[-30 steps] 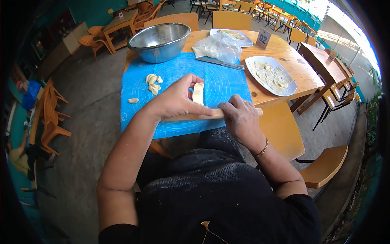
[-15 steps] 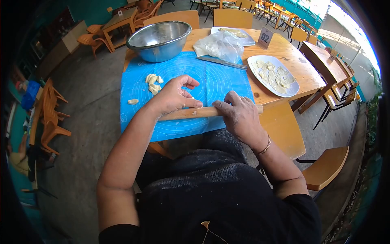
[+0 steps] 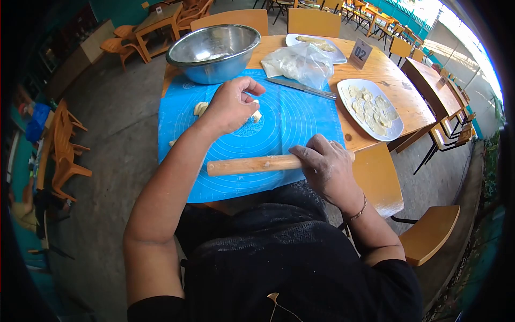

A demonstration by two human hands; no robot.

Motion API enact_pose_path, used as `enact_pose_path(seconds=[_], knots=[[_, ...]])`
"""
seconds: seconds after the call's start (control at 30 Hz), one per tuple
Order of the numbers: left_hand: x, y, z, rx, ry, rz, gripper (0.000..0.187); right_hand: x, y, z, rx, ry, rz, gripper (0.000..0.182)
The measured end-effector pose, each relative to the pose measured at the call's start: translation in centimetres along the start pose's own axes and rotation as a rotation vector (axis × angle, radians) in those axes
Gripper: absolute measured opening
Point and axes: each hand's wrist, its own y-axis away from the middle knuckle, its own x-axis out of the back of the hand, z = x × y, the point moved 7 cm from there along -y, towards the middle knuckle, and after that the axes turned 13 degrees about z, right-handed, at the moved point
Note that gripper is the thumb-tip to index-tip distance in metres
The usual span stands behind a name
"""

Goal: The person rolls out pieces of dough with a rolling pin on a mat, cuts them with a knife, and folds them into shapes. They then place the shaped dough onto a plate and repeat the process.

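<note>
My left hand [image 3: 235, 105] is raised over the blue pastry mat [image 3: 244, 185], its fingers curled. A pale piece of dough [image 3: 257, 114] shows at the thumb and fingertips, partly covered by them. Beyond my wrist lies more dough [image 3: 200, 109], mostly hidden by the hand. Floury fingers of my right hand [image 3: 328, 163] close around the right end of a wooden rolling pin [image 3: 252, 165]. The pin lies across the near part of the mat, its left end free.
A steel bowl [image 3: 214, 70] stands at the back left. Beside it are a plastic bag [image 3: 301, 61] and a knife [image 3: 300, 87]. A white plate [image 3: 394, 132] of flattened dough pieces is at the right, another plate [image 3: 337, 55] behind, near a number sign [image 3: 360, 53].
My left hand has lifted away from the rolling pin, moving farther up the mat. The pin has come slightly nearer to me with my right hand still on it.
</note>
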Motion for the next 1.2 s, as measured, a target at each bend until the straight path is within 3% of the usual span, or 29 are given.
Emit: enact_pose_path(seconds=[0.17,0.33,0.43,0.5,0.63,0.7,0.83,0.9,0.93,1.2], knots=[[-1.0,-1.3,-2.1,-0.074,0.215,0.007,0.021,0.4,0.8,2.6,-0.193,-0.113,-0.090,0.030],[-1.6,-0.2,-4.4,-0.124,-0.075,0.071,0.013,0.6,1.6,7.4,-0.526,-0.113,-0.125,0.028],[-1.0,0.7,-4.1,-0.212,-0.289,0.107,0.017,-0.9,1.4,8.9,-0.400,0.066,-0.038,0.027],[0.1,1.7,-1.8,-0.501,-0.499,0.234,0.021,-2.6,0.8,9.5,-0.364,0.099,-0.017,0.024],[1.3,3.0,-1.7,-0.423,-0.465,0.175,0.023,-4.5,-1.7,8.9,-0.161,0.258,0.066,0.024],[2.9,4.6,-1.6,-0.527,-0.325,0.176,0.023,-5.4,-2.6,8.5,-0.098,0.271,0.046,0.027],[6.5,8.2,-3.6,-0.610,-0.475,0.207,0.030,-5.5,-2.6,8.9,-0.146,0.227,0.088,0.040],[6.9,10.2,-4.7,-0.675,-0.578,0.127,0.043,-6.1,-2.4,9.4,-0.200,0.219,0.004,0.048],[7.0,10.9,-6.2,-0.654,-0.613,0.046,0.052,-6.2,-2.4,9.3,-0.179,0.245,-0.003,0.050],[7.4,10.9,-8.6,-0.486,-0.675,0.029,0.061,-7.2,-2.4,10.2,-0.231,0.323,-0.167,0.064]])
